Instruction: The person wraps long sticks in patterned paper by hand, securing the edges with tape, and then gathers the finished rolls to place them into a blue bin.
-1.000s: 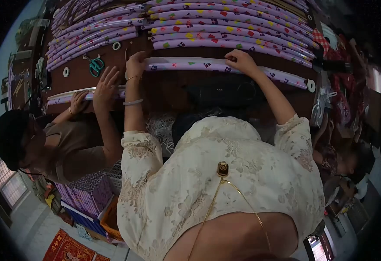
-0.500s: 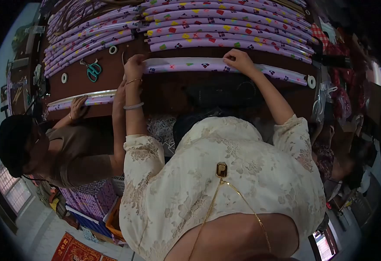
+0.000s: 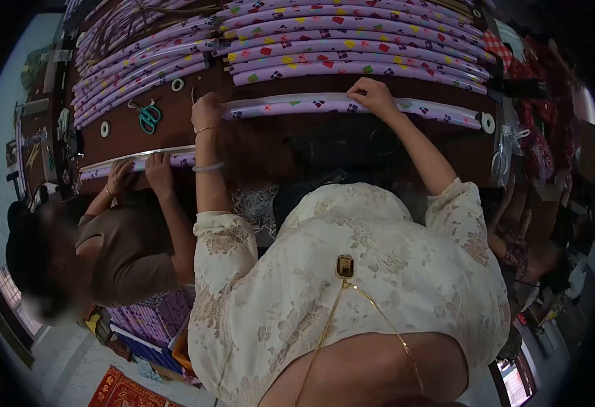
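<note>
A long purple patterned roll of wrapping paper [image 3: 291, 107] lies across the dark table in front of me, a pale strip along its upper edge. My left hand [image 3: 208, 112] is closed at the roll's left end, its fingertips partly hidden. Farther right, my right hand [image 3: 373, 96] pinches the upper edge between thumb and fingers. A tape roll [image 3: 487, 123] stands by the right end of the paper roll. Beyond my hands lies a stack of similar purple rolls [image 3: 358, 68].
At left, a co-worker's two hands [image 3: 158, 173] rest on another purple roll [image 3: 97, 173]. Teal-handled scissors [image 3: 149, 119] and two tape rolls [image 3: 177, 85] lie on the table [image 3: 124, 139]. More purple rolls [image 3: 148, 64] are piled at the far left.
The co-worker's farther-right hand has come from beside my left forearm onto their own roll. My hands keep nearly the same places on my roll, and the view has shifted slightly.
</note>
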`<state>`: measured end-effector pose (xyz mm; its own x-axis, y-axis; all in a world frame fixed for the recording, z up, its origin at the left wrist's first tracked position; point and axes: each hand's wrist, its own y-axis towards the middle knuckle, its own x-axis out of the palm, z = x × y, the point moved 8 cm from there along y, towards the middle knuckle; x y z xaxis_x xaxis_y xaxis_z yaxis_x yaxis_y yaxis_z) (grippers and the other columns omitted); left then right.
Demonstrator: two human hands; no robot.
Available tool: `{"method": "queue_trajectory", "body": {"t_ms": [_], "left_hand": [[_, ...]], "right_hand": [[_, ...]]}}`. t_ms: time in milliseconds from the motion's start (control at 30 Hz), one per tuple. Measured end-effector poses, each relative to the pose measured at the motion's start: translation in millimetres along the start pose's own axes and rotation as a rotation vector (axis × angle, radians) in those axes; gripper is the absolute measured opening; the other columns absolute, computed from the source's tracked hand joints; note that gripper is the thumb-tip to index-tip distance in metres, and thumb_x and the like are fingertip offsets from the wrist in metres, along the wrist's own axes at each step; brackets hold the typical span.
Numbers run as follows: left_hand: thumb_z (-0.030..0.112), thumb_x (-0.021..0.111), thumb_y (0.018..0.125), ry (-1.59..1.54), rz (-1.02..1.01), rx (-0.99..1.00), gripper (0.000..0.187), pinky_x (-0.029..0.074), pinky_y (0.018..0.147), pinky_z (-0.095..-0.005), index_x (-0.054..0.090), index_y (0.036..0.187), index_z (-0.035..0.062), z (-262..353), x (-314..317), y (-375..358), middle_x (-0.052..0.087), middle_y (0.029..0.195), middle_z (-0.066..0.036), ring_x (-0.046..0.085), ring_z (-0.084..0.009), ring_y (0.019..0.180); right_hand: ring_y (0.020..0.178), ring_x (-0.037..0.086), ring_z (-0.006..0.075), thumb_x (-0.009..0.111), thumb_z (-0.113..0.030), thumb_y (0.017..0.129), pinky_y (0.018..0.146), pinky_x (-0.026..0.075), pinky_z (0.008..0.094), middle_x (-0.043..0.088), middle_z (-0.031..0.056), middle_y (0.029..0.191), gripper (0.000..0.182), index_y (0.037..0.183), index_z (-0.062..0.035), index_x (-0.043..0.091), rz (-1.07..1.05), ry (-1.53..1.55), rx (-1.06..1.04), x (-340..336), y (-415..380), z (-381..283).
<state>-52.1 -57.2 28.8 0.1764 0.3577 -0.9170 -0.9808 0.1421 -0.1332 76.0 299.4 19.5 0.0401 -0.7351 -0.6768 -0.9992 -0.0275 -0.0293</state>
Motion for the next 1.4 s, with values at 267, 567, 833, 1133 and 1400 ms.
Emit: {"method": "queue_trajectory", "body": {"t_ms": [267, 567, 833, 1133, 1400], "left_hand": [[0.018, 0.066, 0.065, 0.038, 0.018, -0.014, 0.016, 0.049, 0.066, -0.0369, 0.065, 0.079, 0.0115, -4.2, 6.0, 4.9, 0.064, 0.077, -0.01, 0.062, -0.0272, 0.076], [0.019, 0.067, 0.065, 0.119, 0.072, -0.017, 0.02, 0.049, 0.068, -0.0367, 0.065, 0.082, 0.0089, -13.0, 11.0, 10.0, 0.064, 0.078, -0.012, 0.062, -0.0288, 0.077], [0.015, 0.064, 0.065, 0.09, -0.006, -0.111, 0.015, 0.049, 0.072, -0.038, 0.067, 0.08, 0.0139, -15.0, 13.8, 8.7, 0.064, 0.082, -0.014, 0.061, -0.0311, 0.082], [0.011, 0.061, 0.064, -0.014, 0.014, 0.08, 0.013, 0.049, 0.066, -0.0363, 0.065, 0.077, 0.01, 27.6, 31.8, 9.6, 0.063, 0.071, -0.012, 0.062, -0.0278, 0.072], [0.007, 0.059, 0.065, -0.03, 0.039, 0.073, 0.012, 0.049, 0.064, -0.037, 0.065, 0.076, 0.0094, 38.9, 30.3, 4.3, 0.063, 0.071, -0.011, 0.062, -0.0272, 0.071]], "right_hand": [[0.071, 0.057, 0.0227, 0.065, -0.014, 0.071, 0.065, 0.045, 0.0313, 0.057, 0.0091, 0.077, 0.013, 0.077, -0.0034, 0.062, 0.081, 0.031, 0.03, -3.3, -2.2, 5.1], [0.077, 0.056, 0.0257, 0.063, -0.02, 0.072, 0.067, 0.044, 0.0364, 0.057, 0.0081, 0.079, 0.015, 0.076, -0.0054, 0.062, 0.053, -0.027, 0.011, -12.5, -9.9, 24.3], [0.08, 0.054, 0.023, 0.059, -0.02, 0.075, 0.074, 0.039, 0.0352, 0.057, 0.0041, 0.079, 0.012, 0.077, -0.0086, 0.062, -0.086, -0.312, -0.073, -53.6, -30.0, 58.4], [0.089, 0.05, 0.0245, 0.052, -0.014, 0.082, 0.079, 0.037, 0.0353, 0.052, 0.0077, 0.089, 0.01, 0.088, -0.0074, 0.052, -0.08, -0.548, -0.073, -100.8, -69.1, 96.9], [0.089, 0.05, 0.0249, 0.05, -0.011, 0.082, 0.076, 0.038, 0.035, 0.052, 0.0069, 0.09, 0.008, 0.089, -0.008, 0.051, -0.161, -0.502, -0.038, -114.8, -74.3, 113.8]]}}
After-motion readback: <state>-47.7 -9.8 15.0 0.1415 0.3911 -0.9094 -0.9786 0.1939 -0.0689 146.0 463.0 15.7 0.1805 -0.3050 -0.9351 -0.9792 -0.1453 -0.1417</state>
